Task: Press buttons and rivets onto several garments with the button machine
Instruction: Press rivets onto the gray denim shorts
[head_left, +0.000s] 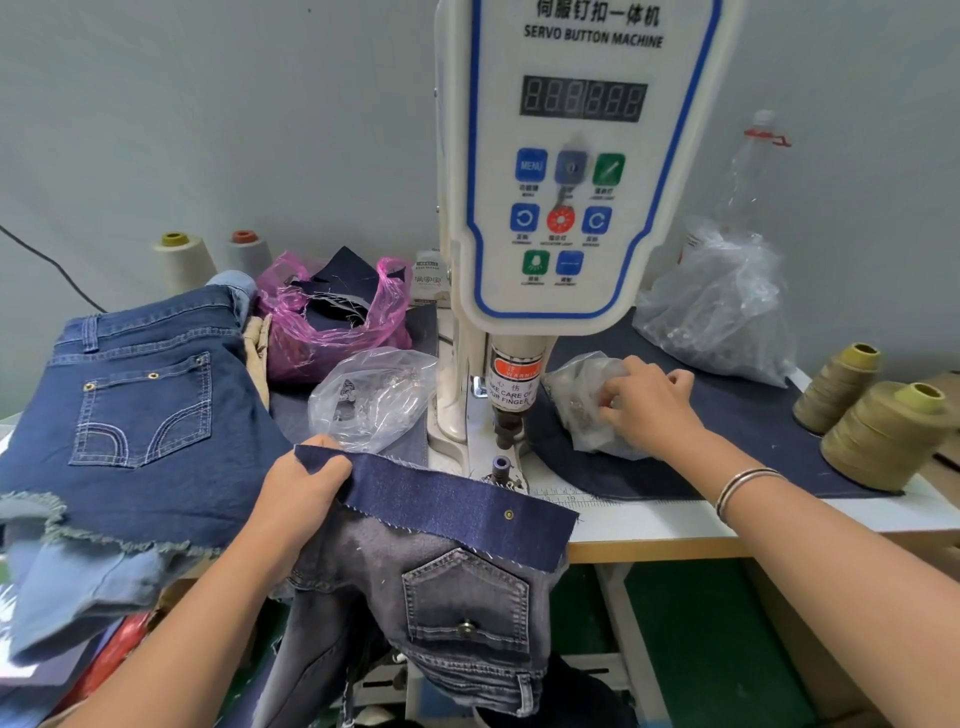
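**Inspector:** Head view: your left hand (306, 480) grips one end of the dark denim strip (441, 501), thumb on top and fingers curled under. The strip lies across the grey jeans (457, 597) at the tabletop (675, 519) edge, in front of the button machine (524, 208). One rivet (508, 514) is already set near the strip's right end.

**Operator:** And my right hand?

**Inspector:** Your right hand (647, 402) reaches into the small clear bag (582, 400) just right of the machine's press head (506, 431). Its fingers are curled into the plastic; I cannot tell whether they hold a fastener.

**Operator:** So which step is this?

**Inspector:** In my judgement, you are fetching the next fastener. The next move calls for seating it on the lower die (501, 462), sliding the strip under the head, and keeping your fingers away from the punch. The finished blue shorts (145, 405) lie to your left.
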